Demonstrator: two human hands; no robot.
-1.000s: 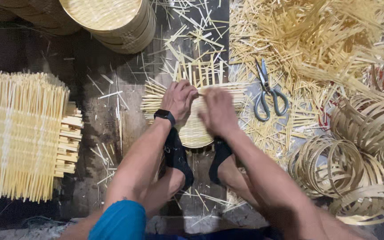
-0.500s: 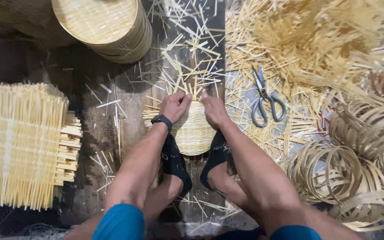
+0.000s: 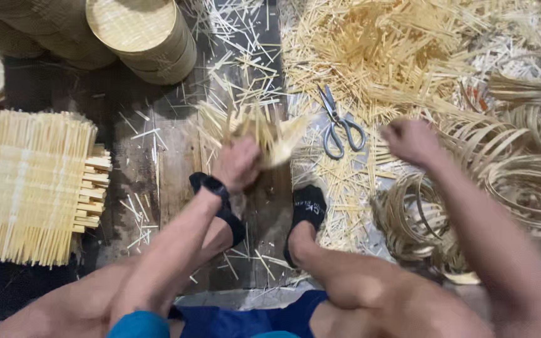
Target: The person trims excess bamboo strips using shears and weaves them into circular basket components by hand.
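covering the dark plank floor [image 3: 176, 169], pale bamboo offcuts lie everywhere. left hand [image 3: 239, 164] grips a half-woven bamboo piece [image 3: 264, 131] above it; right hand [image 3: 411, 141] is fisted over bamboo hoops [image 3: 421, 219], beside scissors [image 3: 339, 125].

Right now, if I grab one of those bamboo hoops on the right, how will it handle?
The bamboo hoops are thin strips coiled into rings, so probably light and springy. They lie overlapped in a heap, so one may drag its neighbours. Set on edge, it would likely roll.

A basket-weaving workshop: plank floor [image 3: 176, 169] strewn with bamboo splints [image 3: 370, 56], stacked woven mats [image 3: 32, 181], finished round baskets [image 3: 139, 37], coiled rims [image 3: 533, 188], scissors [image 3: 339, 125].
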